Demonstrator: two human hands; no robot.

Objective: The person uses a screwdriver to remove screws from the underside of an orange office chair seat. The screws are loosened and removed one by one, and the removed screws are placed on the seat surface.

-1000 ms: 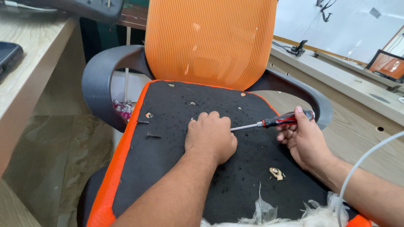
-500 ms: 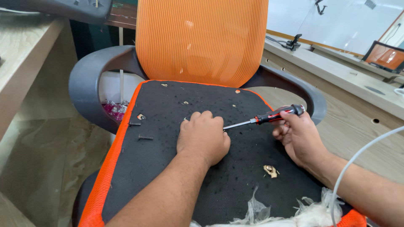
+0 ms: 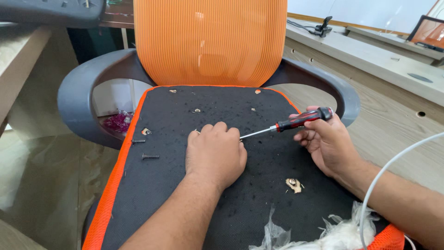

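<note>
Head view: left hand (image 3: 215,155) fisted on seat (image 3: 162,185) (mid-cushion); right hand (image 3: 326,141) grips screwdriver (image 3: 296,122).

— How's the light?

— Bright, even daylight, apparently from the upper right; the white wall (image 3: 370,9) there is nearly washed out.

— Any glare?

— Pale sheen patches on the orange mesh backrest (image 3: 210,41), and a soft shine on the grey armrest (image 3: 76,92).

— Shadows?

— Soft ones only, under the left hand (image 3: 215,155) on the black seat (image 3: 157,185).

— Sharpness?

— The centre is crisp. The white cable (image 3: 393,171) close to the lens is blurry, and straight worktop (image 3: 370,51) edges bow slightly toward the frame's borders.
</note>
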